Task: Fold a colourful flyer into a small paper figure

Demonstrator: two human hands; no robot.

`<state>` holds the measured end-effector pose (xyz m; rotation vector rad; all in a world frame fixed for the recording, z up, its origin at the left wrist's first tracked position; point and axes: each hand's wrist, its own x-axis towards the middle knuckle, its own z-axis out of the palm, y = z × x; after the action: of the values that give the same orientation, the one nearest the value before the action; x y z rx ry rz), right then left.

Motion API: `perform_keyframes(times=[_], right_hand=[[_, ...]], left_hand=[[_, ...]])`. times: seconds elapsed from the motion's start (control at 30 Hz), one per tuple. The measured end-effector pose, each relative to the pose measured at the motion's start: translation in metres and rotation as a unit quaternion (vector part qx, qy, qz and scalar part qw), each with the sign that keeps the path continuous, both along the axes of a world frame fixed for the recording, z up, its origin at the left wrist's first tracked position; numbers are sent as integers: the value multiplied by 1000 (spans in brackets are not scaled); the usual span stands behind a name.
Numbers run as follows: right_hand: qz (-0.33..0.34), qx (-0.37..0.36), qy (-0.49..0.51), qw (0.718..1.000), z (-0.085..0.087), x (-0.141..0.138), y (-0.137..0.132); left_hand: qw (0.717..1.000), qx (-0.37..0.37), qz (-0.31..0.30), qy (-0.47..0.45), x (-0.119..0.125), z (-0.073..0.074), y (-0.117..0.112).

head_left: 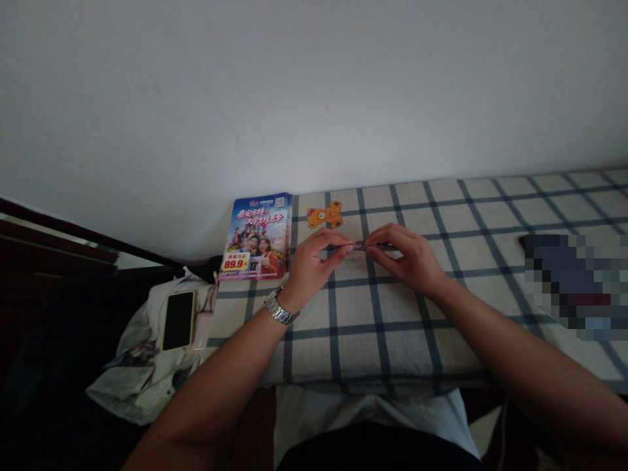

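Note:
My left hand (pixel 316 260) and my right hand (pixel 406 254) meet over the checked cloth, both closed in a pinch. Between their fingertips is a thin folded paper (pixel 360 246), seen nearly edge-on, with dark and pinkish print; most of it is hidden by the fingers. Left of my left hand lies a stack of printed flyers (pixel 258 235), blue at the top and pink at the bottom. An orange teddy bear picture (pixel 324 214) shows just beyond my left hand. A metal watch (pixel 281 307) is on my left wrist.
The checked cloth (pixel 392 353) covers the table up to the white wall (pixel 324 98). At the lower left, a phone (pixel 179 320) rests on a crumpled pale cloth (pixel 142 386). A dark, partly pixelated object (pixel 559 261) lies at the right.

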<state>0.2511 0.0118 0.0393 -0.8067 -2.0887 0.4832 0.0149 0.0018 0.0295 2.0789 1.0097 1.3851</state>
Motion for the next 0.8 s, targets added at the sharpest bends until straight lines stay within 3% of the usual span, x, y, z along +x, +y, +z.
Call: perform_keyframes(times=[0.47, 0.8], right_hand=[[-15, -47, 2, 999, 0, 0, -2], [-15, -39, -2, 999, -3, 0, 1]], left_hand=[[999, -34, 24, -1, 1, -3, -1], [999, -16, 15, 31, 0, -3, 1]])
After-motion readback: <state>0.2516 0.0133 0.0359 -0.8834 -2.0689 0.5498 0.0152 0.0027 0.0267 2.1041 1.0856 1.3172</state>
